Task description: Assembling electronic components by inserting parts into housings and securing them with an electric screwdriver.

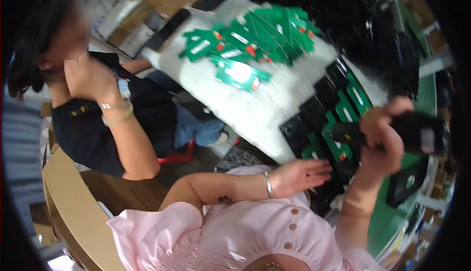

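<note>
My right hand [385, 136], blurred, is closed around a long black object [422, 133] at the right. The object's narrower end points left, over the black plastic housings [321, 92]; its exact kind cannot be made out. My left hand [304, 175] is held flat with its fingers stretched to the right, beside the near edge of those housings, and nothing is in it. Long green circuit boards [347, 109] lie in the row of housings. On the white table [245, 111], farther off, a loose pile of green circuit boards [255, 35] is spread out.
Another person [117, 114] sits at the left with a hand raised to the face. A heap of black parts [338, 16] fills the far right. Below the person stands an open cardboard box [73, 202]. A clear plastic tub [221, 1] is at the back, and a green surface [385, 227] lies at the right.
</note>
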A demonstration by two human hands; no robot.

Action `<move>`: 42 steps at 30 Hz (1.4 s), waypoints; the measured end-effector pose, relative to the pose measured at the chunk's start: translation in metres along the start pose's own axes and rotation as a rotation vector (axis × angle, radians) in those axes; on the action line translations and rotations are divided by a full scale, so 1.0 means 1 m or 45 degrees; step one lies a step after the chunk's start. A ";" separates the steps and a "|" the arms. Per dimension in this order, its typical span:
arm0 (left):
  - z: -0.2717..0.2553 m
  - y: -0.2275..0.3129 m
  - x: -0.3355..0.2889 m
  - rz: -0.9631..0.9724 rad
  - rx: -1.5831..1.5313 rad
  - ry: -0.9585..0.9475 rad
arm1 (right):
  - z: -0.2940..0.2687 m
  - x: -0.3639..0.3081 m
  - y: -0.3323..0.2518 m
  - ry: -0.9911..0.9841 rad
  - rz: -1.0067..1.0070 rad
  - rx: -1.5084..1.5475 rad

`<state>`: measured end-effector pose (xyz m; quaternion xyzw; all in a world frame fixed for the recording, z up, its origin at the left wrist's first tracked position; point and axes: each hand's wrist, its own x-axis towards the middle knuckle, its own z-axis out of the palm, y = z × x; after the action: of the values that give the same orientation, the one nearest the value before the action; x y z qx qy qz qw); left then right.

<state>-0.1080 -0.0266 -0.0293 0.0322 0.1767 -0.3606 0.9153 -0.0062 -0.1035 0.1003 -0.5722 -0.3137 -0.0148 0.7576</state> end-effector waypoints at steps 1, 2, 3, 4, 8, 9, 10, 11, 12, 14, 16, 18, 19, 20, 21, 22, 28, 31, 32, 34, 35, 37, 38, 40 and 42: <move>0.003 0.007 -0.008 0.072 0.028 0.017 | -0.001 0.003 -0.010 0.053 -0.029 0.061; 0.008 0.015 -0.016 -0.019 0.016 -0.036 | -0.008 0.007 -0.015 0.034 -0.037 0.110; 0.012 0.022 -0.022 -0.115 0.002 -0.091 | -0.020 0.008 -0.019 -0.004 -0.010 0.159; 0.021 0.034 -0.028 0.020 0.057 -0.121 | -0.037 0.009 -0.021 0.008 0.019 0.161; 0.074 0.140 -0.041 0.765 0.392 -0.232 | -0.137 -0.002 -0.030 0.315 0.217 0.021; 0.084 0.174 -0.045 1.018 0.498 -0.191 | -0.155 -0.006 -0.031 0.407 0.237 -0.107; 0.096 0.212 -0.052 1.158 0.480 -0.153 | -0.173 -0.012 -0.032 0.501 0.326 -0.146; 0.099 0.253 -0.056 1.412 0.726 -0.055 | -0.189 -0.016 -0.030 0.597 0.416 -0.184; 0.095 0.295 -0.061 1.599 0.908 0.086 | -0.203 -0.019 -0.029 0.695 0.507 -0.215; 0.082 0.351 -0.085 1.585 1.007 0.395 | -0.222 -0.021 -0.019 0.739 0.612 -0.135; 0.068 0.384 -0.099 1.395 1.199 0.678 | -0.236 -0.032 -0.012 0.802 0.716 -0.073; 0.072 0.383 -0.103 1.368 1.227 0.688 | -0.249 -0.046 -0.002 0.872 0.835 -0.105; 0.076 0.379 -0.102 1.359 1.240 0.694 | -0.257 -0.054 0.003 0.847 0.863 -0.088; 0.080 0.373 -0.103 1.309 1.259 0.656 | -0.263 -0.062 0.007 0.853 0.869 -0.078; 0.083 0.370 -0.105 1.262 1.275 0.619 | -0.267 -0.068 0.011 0.783 0.888 -0.161; 0.084 0.369 -0.105 1.256 1.275 0.631 | -0.269 -0.073 0.014 0.711 0.910 -0.246; 0.096 0.329 -0.097 1.637 1.298 0.708 | -0.254 -0.082 0.031 0.652 0.822 -0.728; 0.145 0.217 -0.062 1.824 2.205 0.320 | -0.255 -0.093 0.048 0.596 0.712 -0.910; 0.150 0.181 -0.056 1.866 2.443 0.213 | -0.253 -0.092 0.055 0.645 0.734 -0.875; 0.167 0.121 -0.064 1.970 3.025 -0.411 | -0.248 -0.088 0.060 0.592 0.741 -1.119; 0.162 0.118 -0.058 1.936 2.979 -0.463 | -0.243 -0.090 0.057 0.532 0.619 -1.288; 0.150 0.112 -0.050 1.814 2.952 -0.536 | -0.253 -0.101 0.064 0.479 0.616 -1.439; 0.142 0.109 -0.047 1.755 2.942 -0.561 | -0.255 -0.106 0.062 0.429 0.589 -1.625; 0.130 0.103 -0.043 1.658 2.944 -0.603 | -0.239 -0.112 0.053 0.435 0.572 -1.712; 0.118 0.099 -0.031 1.566 2.939 -0.685 | -0.226 -0.115 0.046 0.467 0.550 -1.813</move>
<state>-0.0270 0.0449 0.0849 0.7855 -0.4555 0.1707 0.3827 0.0232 -0.3247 -0.0291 -0.9593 0.0211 -0.1596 0.2321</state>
